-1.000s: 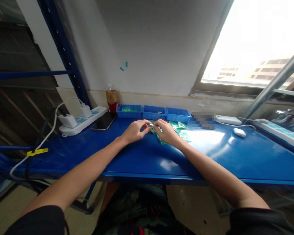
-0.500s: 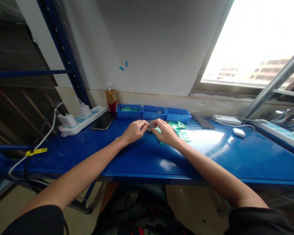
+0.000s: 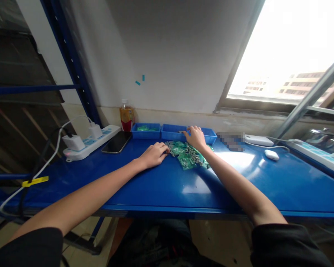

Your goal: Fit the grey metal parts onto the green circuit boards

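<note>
My right hand (image 3: 195,137) reaches over the pile to the middle blue bin (image 3: 169,135), its bent fingers and thumb at that bin's right end. Whatever lies between those fingertips is too small to make out. One small light piece shows inside the bin beside the thumb. My left hand (image 3: 155,155) rests on the table with curled fingers, at the left edge of a heap of green circuit boards (image 3: 187,161) and small silvery metal parts (image 3: 194,155). Its fingertips touch something greyish there that I cannot name.
Green pieces lie in the left blue bin (image 3: 146,135); the right blue bin (image 3: 210,139) stands partly behind my right hand. A drink bottle (image 3: 127,116), a phone (image 3: 117,142) and a power strip (image 3: 93,142) are to the left. A white earphone case (image 3: 271,154) lies on the right.
My hands were together over the heap and have separated. The right one moved up and forward to the middle bin; the left stayed low beside the heap, uncovering more boards and metal parts.
</note>
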Demonstrator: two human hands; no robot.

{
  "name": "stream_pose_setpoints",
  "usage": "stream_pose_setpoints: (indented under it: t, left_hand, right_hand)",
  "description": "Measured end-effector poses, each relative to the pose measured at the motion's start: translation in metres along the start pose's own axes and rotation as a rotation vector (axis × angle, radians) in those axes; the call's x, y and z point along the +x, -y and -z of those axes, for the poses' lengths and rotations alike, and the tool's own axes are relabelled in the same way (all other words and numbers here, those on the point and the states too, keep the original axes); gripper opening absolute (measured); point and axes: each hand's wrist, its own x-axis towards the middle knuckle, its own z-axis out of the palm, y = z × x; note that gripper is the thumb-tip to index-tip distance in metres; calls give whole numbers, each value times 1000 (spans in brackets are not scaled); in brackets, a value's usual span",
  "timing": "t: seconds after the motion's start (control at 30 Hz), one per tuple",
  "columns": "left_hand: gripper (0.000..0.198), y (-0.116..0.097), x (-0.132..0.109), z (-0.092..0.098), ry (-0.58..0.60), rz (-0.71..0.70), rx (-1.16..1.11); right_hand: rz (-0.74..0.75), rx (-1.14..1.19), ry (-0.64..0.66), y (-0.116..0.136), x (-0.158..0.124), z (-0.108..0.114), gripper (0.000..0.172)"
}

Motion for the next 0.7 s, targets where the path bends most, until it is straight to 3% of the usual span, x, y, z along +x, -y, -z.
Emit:
stream_pose_setpoints:
  t: [0.17,0.33,0.43,0.57,0.7]
  left_hand:
    - [11,4,1,1,-3,-34,-85]
    - [20,3,-3,-1,-45,105,-336]
    - [27,-3,-5,3,-112,184,-513]
    - [30,-10,-6,9,-137,174,-574]
    - [24,-13,-6,11,-137,133,-507]
  right_hand:
    - [106,22,40,15,-34,17,34]
    - [397,140,219,52,-66,29,27]
    - [513,205,244,66,-72,26,22]
    - [558,269,192,67,-73,23,11]
    - [518,277,137,61,-71,22,16]
